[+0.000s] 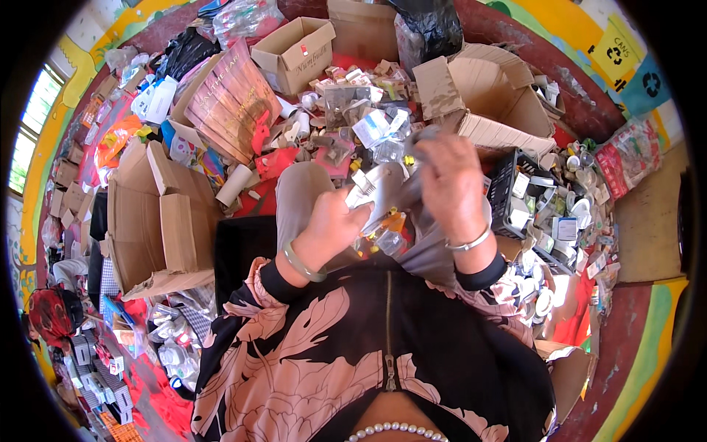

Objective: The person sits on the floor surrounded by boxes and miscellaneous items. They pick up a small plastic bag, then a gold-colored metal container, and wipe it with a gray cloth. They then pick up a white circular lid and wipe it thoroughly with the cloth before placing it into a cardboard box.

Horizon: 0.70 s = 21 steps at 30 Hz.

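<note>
My left hand [331,230] is closed around a small white plastic piece [361,188], which sticks up past the thumb and fingers above my lap. To its right, my right hand [455,180] is raised, slightly smeared by motion. A dark grey object [425,137], too blurred to name, shows at its fingertips. Just beyond the hands lie a blue-and-white packet [380,128] and clear plastic pieces. Between my knees is a clear plastic container [390,241] with yellow bits near it.
A cardboard box [132,236] stands open at the left, another box [490,96] at the far right. A black crate [504,193] full of small packages sits beside my right knee. Ahead are a small carton [293,62], a printed cardboard panel [232,103] and black bags [431,29].
</note>
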Tool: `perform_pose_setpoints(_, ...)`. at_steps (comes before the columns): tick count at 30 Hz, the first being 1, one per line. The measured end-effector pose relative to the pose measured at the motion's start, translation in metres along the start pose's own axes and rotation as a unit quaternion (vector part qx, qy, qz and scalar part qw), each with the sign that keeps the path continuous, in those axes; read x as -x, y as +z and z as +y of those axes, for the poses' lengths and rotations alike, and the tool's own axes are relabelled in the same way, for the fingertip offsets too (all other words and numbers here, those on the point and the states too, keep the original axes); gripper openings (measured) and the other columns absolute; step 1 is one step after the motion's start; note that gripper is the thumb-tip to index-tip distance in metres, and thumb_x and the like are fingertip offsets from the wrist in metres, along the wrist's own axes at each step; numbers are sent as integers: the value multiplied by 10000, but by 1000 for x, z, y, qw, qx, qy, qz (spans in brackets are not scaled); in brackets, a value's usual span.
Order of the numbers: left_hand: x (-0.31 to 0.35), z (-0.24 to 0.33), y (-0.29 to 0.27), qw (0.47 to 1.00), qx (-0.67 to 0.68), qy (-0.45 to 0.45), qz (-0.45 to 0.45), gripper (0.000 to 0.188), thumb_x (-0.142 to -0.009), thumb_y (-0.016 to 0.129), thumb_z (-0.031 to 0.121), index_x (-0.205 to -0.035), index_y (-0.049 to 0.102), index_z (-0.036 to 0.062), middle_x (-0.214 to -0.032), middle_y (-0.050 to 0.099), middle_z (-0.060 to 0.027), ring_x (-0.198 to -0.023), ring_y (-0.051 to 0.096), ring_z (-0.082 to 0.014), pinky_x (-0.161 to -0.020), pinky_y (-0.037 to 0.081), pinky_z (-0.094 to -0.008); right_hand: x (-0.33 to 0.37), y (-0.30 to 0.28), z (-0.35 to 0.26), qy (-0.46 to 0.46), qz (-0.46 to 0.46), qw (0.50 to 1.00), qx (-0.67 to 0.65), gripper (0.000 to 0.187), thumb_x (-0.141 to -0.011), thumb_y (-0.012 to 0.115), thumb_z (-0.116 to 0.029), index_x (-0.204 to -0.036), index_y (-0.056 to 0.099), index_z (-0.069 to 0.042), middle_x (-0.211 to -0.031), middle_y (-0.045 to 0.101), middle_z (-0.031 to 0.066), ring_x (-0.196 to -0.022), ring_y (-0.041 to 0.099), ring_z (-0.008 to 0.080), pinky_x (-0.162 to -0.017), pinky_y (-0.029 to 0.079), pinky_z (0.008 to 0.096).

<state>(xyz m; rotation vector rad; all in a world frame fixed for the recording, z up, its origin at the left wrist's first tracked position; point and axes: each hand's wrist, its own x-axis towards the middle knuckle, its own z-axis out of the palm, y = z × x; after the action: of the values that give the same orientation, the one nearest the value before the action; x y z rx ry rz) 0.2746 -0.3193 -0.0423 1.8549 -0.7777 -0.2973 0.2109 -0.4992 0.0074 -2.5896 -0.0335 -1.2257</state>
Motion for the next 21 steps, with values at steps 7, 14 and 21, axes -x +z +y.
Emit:
perform_pose_setpoints(7, -7, -8, 12, 991, 20, 118, 64, 200, -758, 634, 116, -917, 629, -4, -659, 620, -142, -589, 619, -205, -569, 478, -317, 26, 18, -43, -137, -78, 984, -84, 286, -635, 578, -22, -916, 626, -46, -939, 592, 93, -918, 556, 272, -806, 466, 369)
perform_pose_setpoints(14, -16, -14, -15, 877, 472, -86, 37, 326, -864, 578, 92, -1148, 513, -53, -1038, 619, -116, -896, 624, -184, -805, 499, -309, 18, -4, 10, 111, -58, 987, -101, 232, -708, 590, -27, -937, 629, -15, -946, 604, 153, -901, 569, 341, -775, 468, 371)
perform_pose_setpoints(21, -19, -9, 4, 789, 606, -105, -9, 514, -916, 467, 439, -1251, 459, 50, -1197, 547, -73, -1097, 531, -196, -951, 417, -353, 8, 14, -16, 90, -138, 975, -146, 463, -748, 575, -74, -1201, 499, -17, -1136, 508, 279, -1011, 524, 401, -896, 431, 414)
